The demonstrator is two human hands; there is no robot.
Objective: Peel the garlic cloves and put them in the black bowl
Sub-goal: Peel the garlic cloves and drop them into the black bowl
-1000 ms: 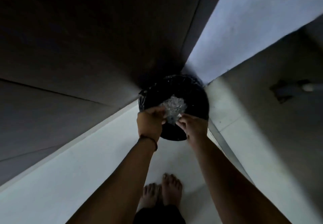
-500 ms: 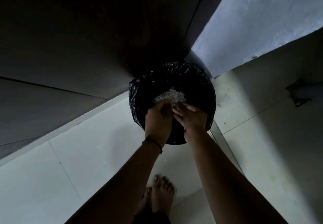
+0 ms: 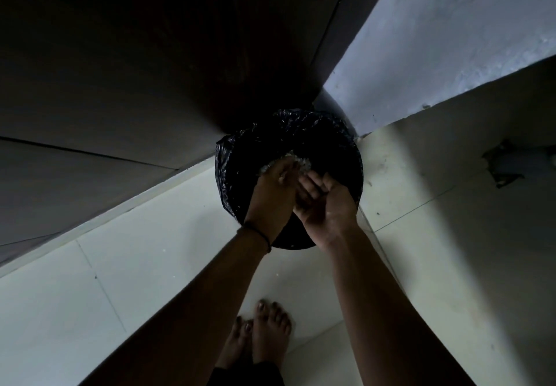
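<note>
- In the far corner of the tiled floor (image 3: pixel 144 280), where a dark cabinet panel (image 3: pixel 120 60) meets a pale blue wall (image 3: pixel 436 39), stands a round bin (image 3: pixel 355 172) lined with a crinkled black plastic bag (image 3: pixel 231 163).
- Inside the bin, near the middle of its opening, lies a small heap of pale flakes (image 3: pixel 304 161). They look like papery garlic skins, though the dim light leaves this unsure.
- The person's left hand (image 3: pixel 275 193) reaches over the near rim of the bin, back upward. Its fingers lie straight and close together, and the tips rest on the pale flakes.
- The right hand (image 3: pixel 326 202) hovers just beside the left hand over the near right part of the bin. Its palm is turned up and toward the left hand, and the fingers are spread loosely and hold nothing. Its fingertips touch the side of the left hand.
- A thin dark band (image 3: pixel 259 234) circles the left wrist.
- Two bare feet (image 3: pixel 269 331) stand on the floor at its near edge, between the forearms.
</note>
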